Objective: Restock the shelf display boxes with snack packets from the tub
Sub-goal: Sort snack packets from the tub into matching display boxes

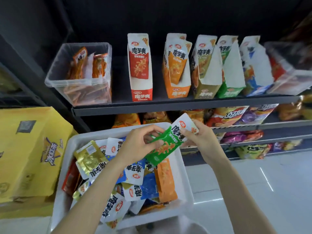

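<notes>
Above the white tub point(183, 181), both hands hold one green snack packet point(163, 147) between them. The left hand point(140, 144) has its fingers point(156, 144) curled over the packet's lower green part, pinching it against the thumb. The right hand point(200, 137) pinches the packet's white top end between thumb and fingers point(195, 123), so the packet lies tilted, white end up toward the shelf. Below them the tub is heaped with mixed packets point(135, 174): white-topped blue ones, a gold one, an orange one lying along the right wall.

On the dark shelf point(168, 105) stands a row of display boxes: a red box point(141, 95) holding an upright red packet, then an orange box point(179, 92), an olive box point(206, 92), a green box point(230, 91) and a blue box point(253, 89), side by side. A clear bin point(67, 81) with orange sticks sits at the row's left end, apart from the red box. Left of the tub stands a yellow carton point(30, 149). Lower shelves carry chip bags point(234, 114).
</notes>
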{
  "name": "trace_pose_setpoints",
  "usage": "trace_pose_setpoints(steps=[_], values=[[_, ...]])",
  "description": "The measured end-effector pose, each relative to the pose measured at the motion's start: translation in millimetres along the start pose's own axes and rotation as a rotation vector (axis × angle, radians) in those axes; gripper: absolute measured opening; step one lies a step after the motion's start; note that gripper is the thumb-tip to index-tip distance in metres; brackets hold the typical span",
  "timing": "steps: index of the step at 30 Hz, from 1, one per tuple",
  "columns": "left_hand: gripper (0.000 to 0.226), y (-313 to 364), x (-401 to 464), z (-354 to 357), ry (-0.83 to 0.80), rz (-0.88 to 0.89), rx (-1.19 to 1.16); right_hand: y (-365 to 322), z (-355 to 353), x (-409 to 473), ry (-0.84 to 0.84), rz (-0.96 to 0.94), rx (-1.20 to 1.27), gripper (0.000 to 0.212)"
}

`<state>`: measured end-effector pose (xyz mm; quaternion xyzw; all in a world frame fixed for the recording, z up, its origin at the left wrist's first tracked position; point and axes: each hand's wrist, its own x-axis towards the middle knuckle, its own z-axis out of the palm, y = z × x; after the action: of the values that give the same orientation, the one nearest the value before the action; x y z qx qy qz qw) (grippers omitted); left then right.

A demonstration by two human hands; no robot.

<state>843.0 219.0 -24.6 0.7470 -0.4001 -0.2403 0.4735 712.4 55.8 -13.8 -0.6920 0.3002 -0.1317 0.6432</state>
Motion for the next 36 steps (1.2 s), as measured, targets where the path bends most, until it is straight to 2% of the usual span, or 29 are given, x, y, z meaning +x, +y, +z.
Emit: trace_pose_setpoints(steps=[3,8,11,14,16,19,25,28,30,36], values=[[0.033,26,19,17,-0.032,0.083,-0.012,-10,-36,-11,0.090,-0.112,0.017,0.008],[0.021,82,72,56,0.025,0.263,-0.059,-39,-103,-14,0.375,-0.370,-0.009,0.012],[0.014,112,122,84,0.072,0.371,0.047,-54,-143,1,0.517,-0.509,-0.094,0.016],[0.015,139,176,110,0.177,0.505,0.184,-71,-185,32,0.576,-0.685,-0.216,0.012],[0.015,152,209,121,0.244,0.541,0.200,-82,-208,56,0.574,-0.788,-0.274,0.013],[0.014,159,251,127,0.351,0.504,0.209,-98,-226,91,0.560,-0.895,-0.311,0.020],[0.018,149,292,128,0.418,0.385,0.255,-102,-242,168,0.534,-0.928,-0.514,0.014],[0.025,145,300,127,0.419,0.345,0.322,-107,-238,194,0.460,-0.920,-0.645,0.013],[0.031,142,302,125,0.423,0.300,0.396,-108,-237,213,0.370,-0.886,-0.724,0.011],[0.041,139,313,119,0.418,0.176,0.657,-106,-231,263,0.162,-0.611,-0.945,0.022]])
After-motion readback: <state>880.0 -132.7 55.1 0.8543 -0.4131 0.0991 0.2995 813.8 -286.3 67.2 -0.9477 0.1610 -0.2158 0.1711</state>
